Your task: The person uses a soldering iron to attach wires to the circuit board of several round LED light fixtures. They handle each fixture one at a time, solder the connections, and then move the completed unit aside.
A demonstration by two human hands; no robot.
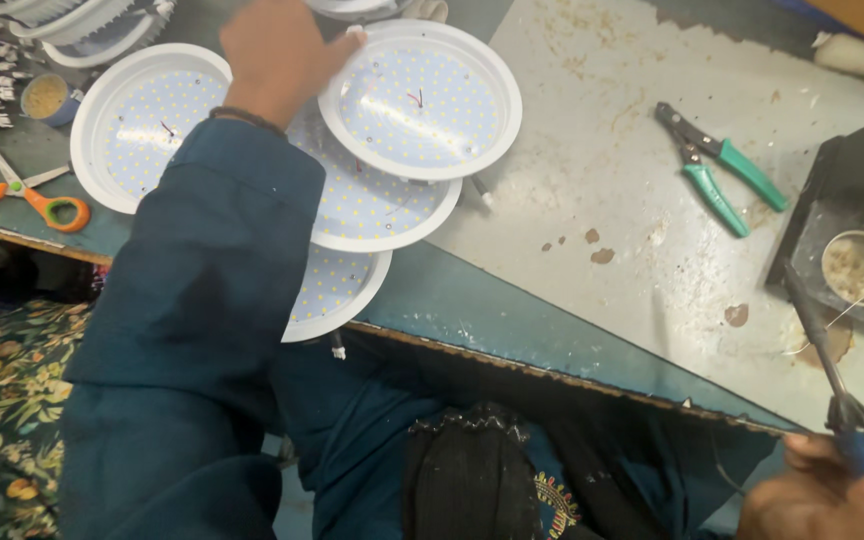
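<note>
The left hand [277, 50] is reaching forward, its grip resting on the top LED disc's [420, 100] left rim, discs overlapping on the bench [592, 150]. The right hand [832, 490], nearer the body, is closed around a soldering iron [822, 350] pointing forward.

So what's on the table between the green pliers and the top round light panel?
Nothing. In the head view, only bare, stained metal sheet lies between the pliers and the top panel.
</note>
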